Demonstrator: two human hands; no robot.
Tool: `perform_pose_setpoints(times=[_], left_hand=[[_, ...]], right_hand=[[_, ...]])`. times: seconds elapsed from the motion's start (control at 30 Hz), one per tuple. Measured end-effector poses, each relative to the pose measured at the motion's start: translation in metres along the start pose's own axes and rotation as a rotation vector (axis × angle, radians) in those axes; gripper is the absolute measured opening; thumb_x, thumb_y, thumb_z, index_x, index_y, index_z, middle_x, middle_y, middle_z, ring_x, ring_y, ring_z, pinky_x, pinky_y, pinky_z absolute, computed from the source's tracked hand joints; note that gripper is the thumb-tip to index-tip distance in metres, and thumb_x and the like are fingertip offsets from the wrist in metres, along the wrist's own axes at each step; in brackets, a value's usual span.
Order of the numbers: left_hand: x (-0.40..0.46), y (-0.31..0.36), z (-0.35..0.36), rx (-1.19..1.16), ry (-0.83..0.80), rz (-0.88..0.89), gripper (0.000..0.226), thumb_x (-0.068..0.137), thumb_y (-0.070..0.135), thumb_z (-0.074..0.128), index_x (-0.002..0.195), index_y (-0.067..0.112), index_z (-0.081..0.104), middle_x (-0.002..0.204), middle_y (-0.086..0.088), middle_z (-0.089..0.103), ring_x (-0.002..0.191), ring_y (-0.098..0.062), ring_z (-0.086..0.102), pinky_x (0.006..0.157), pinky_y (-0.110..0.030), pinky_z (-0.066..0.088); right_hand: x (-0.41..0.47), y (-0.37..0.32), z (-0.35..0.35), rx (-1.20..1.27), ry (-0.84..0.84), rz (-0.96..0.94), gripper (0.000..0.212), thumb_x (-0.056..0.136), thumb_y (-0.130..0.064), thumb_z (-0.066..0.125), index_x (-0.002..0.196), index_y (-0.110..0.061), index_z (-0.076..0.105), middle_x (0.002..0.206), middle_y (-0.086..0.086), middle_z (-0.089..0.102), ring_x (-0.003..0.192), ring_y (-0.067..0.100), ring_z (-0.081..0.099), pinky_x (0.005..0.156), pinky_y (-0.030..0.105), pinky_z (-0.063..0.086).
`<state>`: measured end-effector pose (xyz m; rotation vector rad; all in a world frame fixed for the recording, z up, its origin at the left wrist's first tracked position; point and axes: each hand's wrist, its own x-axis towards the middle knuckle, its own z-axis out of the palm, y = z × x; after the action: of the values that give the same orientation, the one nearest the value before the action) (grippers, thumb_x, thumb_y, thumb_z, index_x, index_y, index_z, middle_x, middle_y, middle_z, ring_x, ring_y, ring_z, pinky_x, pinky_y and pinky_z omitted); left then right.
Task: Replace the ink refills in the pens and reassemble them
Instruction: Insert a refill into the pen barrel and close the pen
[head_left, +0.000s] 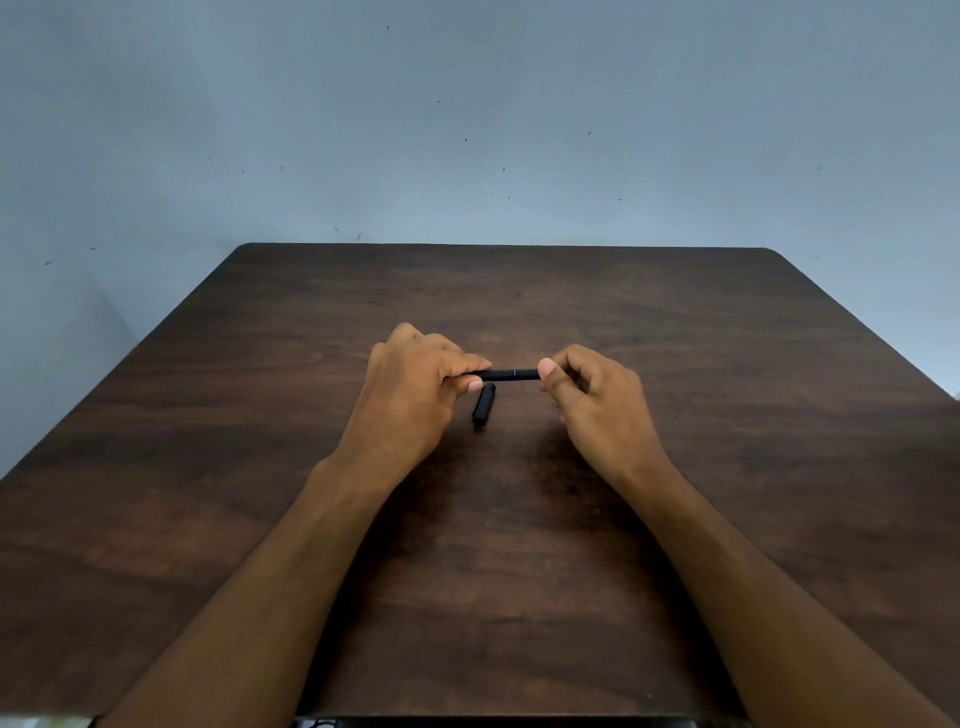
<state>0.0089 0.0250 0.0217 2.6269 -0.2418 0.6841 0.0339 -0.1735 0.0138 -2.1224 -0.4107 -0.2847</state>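
A black pen body (511, 374) is held level over the middle of the table, with a thin blue ring at its joint. My left hand (415, 395) grips its left end between thumb and fingers. My right hand (592, 400) pinches its right end. Both ends of the pen are hidden inside the hands. A short black pen cap (483, 404) lies on the table just below the pen, between my two hands, touching neither.
The dark wooden table (675, 322) reaches to a plain grey-blue wall (467, 130) behind. A black object (493, 722) shows at the near table edge, mostly cut off by the frame.
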Motion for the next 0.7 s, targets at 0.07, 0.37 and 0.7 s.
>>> perform_pose_setpoints(times=[0.07,0.37,0.7], left_hand=[[-0.0006,-0.0003,0.0003,-0.023,0.004,0.007,0.020,0.088,0.028,0.071,0.106,0.034,0.076,0.097,0.013,0.073,0.090,-0.012,0.042,0.080,-0.037,0.039],[-0.0003,0.0007,-0.0009,0.005,-0.033,0.011,0.018,0.083,0.025,0.077,0.099,0.032,0.079,0.092,0.007,0.075,0.088,-0.022,0.047,0.077,-0.046,0.045],[0.0016,-0.0032,-0.0019,0.024,0.036,-0.052,0.013,0.087,0.026,0.073,0.096,0.035,0.077,0.086,0.013,0.072,0.091,-0.021,0.051,0.075,-0.041,0.041]], right_hand=[[-0.0003,0.0003,-0.0007,-0.007,0.008,-0.017,0.032,0.101,-0.027,0.056,0.069,-0.023,0.056,0.066,0.001,0.060,0.058,0.008,0.050,0.053,0.017,0.038],[-0.0003,0.0000,0.0001,-0.029,0.011,-0.073,0.043,0.102,-0.026,0.056,0.066,-0.004,0.054,0.058,0.002,0.051,0.053,0.008,0.040,0.052,0.018,0.034],[0.0018,0.0032,0.0052,0.031,0.077,0.010,0.047,0.095,-0.053,0.056,0.071,-0.013,0.066,0.058,-0.005,0.055,0.054,0.002,0.048,0.050,0.014,0.038]])
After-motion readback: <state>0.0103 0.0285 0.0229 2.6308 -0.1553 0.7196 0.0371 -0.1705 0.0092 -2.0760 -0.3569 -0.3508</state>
